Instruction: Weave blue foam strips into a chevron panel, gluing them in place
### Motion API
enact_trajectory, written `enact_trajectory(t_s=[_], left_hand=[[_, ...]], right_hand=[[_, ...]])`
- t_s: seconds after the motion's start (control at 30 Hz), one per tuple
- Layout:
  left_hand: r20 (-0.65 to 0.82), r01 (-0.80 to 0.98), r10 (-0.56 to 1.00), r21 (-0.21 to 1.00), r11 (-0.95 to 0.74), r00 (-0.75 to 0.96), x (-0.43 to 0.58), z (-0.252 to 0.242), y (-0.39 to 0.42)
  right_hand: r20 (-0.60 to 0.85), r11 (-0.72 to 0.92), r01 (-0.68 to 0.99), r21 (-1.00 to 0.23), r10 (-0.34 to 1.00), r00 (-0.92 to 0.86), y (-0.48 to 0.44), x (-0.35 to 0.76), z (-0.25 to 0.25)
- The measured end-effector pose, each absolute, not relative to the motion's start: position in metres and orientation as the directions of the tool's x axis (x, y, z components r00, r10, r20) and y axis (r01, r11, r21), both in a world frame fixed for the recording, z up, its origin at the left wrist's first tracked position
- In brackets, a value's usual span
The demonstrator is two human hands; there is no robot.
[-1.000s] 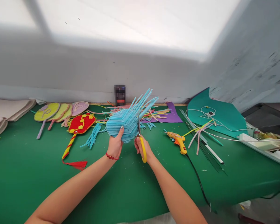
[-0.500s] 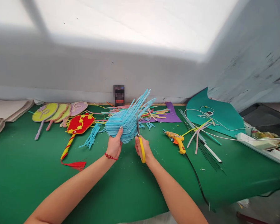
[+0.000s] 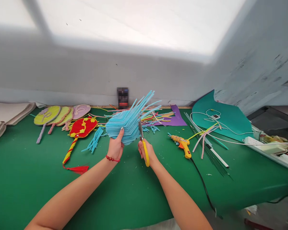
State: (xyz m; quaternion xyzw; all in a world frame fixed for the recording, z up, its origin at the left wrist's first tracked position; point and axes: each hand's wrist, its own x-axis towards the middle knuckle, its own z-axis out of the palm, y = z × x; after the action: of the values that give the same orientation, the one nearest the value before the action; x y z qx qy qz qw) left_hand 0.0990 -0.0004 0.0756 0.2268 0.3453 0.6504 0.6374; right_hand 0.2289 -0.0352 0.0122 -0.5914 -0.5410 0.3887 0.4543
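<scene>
My left hand (image 3: 116, 146) grips the lower left edge of a light-blue panel of bent pipe cleaners (image 3: 122, 125), thumb on top. Long uncut ends fan out from it toward the upper right. In my right hand (image 3: 146, 151) is a pair of scissors (image 3: 145, 152) with yellow handles. Their blades point up along the panel's right edge, among the blue stems. Left of the panel lies a bunch of cut blue pipe cleaners (image 3: 94, 140). Small blue offcuts (image 3: 154, 129) are scattered just behind the scissors.
A red fan (image 3: 83, 127) with a tassel and several pastel fans (image 3: 46, 115) lie at left. To the right are a yellow glue gun (image 3: 182, 144), loose pipe cleaners, a teal sheet (image 3: 220, 118), and a power strip (image 3: 268, 150). A purple sheet (image 3: 179, 116) lies behind.
My left hand and the blue panel have shifted slightly left and up. The scissors stay at the panel's right edge, almost unmoved.
</scene>
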Motion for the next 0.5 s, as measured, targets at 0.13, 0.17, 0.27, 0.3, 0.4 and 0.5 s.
enact_trajectory(t_s=[0.13, 0.17, 0.27, 0.3, 0.4, 0.5], left_hand=[[-0.122, -0.685, 0.985, 0.729, 0.006, -0.120, 0.092, 0.078, 0.009], [-0.118, -0.690, 0.986, 0.724, 0.002, -0.120, 0.090, 0.079, 0.011], [-0.091, -0.709, 0.992, 0.705, 0.005, -0.083, 0.087, 0.083, 0.014], [-0.085, -0.715, 0.995, 0.699, 0.017, -0.059, 0.086, 0.084, 0.014], [-0.102, -0.735, 0.994, 0.672, 0.090, 0.028, 0.084, 0.088, 0.012], [-0.185, -0.745, 0.978, 0.637, 0.198, 0.102, 0.082, 0.091, 0.011]], right_hand=[[-0.024, -0.054, 0.233, -0.971, 0.991, 0.130, -0.032, 0.237, 0.016], [-0.025, -0.062, 0.243, -0.968, 0.988, 0.151, -0.031, 0.240, 0.017], [0.008, -0.083, 0.351, -0.933, 0.968, 0.251, -0.029, 0.252, 0.022], [0.017, -0.107, 0.405, -0.908, 0.957, 0.290, -0.029, 0.256, 0.024], [0.012, -0.230, 0.590, -0.774, 0.926, 0.377, -0.029, 0.269, 0.030], [0.086, -0.257, 0.804, -0.536, 0.931, 0.355, -0.029, 0.278, 0.031]])
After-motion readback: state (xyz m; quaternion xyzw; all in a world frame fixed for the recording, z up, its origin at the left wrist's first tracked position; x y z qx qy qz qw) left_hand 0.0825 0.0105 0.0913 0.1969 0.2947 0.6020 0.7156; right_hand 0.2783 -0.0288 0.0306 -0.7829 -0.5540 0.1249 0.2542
